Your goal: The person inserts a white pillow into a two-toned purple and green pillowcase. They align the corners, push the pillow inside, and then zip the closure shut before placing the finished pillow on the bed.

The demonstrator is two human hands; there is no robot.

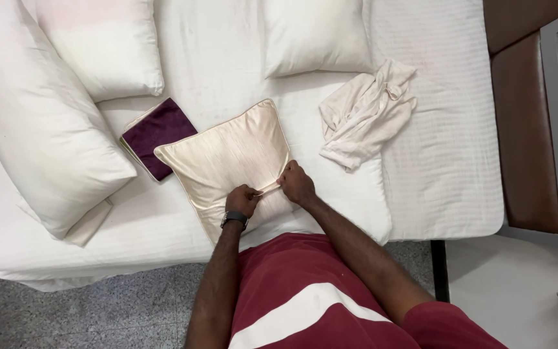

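Both hands on the cream satin cushion [230, 161], lying flat on the bed [440, 161], near its 6 o'clock edge. Left hand [243, 200], black watch on the wrist, fingers pinched tight on the cushion's near edge. Right hand [296, 183] just beside it, fingers closed on the same edge; a short strip of fabric is stretched between the two. Purple folded cloth [157, 134] at 10 o'clock, touching the cushion's corner. Crumpled cream cover [366, 113] at 2 o'clock, apart from the cushion. Large white pillow [37, 116] at 9 o'clock, two more white pillows [314, 35] along the 12 o'clock side.
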